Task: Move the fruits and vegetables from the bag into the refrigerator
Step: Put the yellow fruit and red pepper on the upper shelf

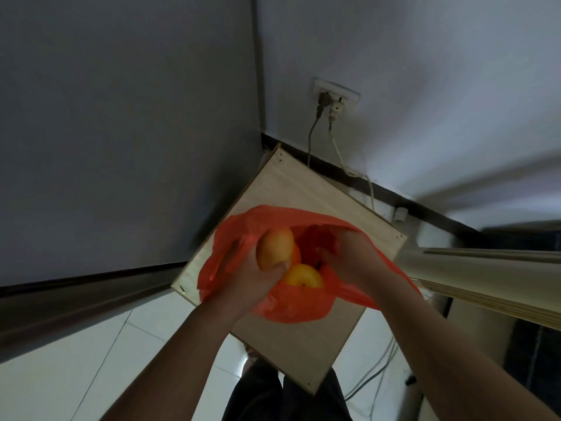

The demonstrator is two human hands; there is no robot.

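An orange plastic bag (291,308) lies open on a small wooden table (306,192). My left hand (258,275) grips a yellow-orange mango (274,249) at the bag's mouth. Inside the bag sit a yellow round fruit (303,276) and something red (315,241), partly hidden. My right hand (352,259) reaches into the bag's right side, its fingers curled on the plastic; the fingertips are hidden. A large grey surface (121,132) on the left stands shut; I cannot tell whether it is the refrigerator.
A wall socket (335,95) with two plugs and hanging cords sits behind the table. A pale wooden edge (485,268) juts in from the right. White floor tiles (76,360) lie below, with cables (379,369) on the floor at the right.
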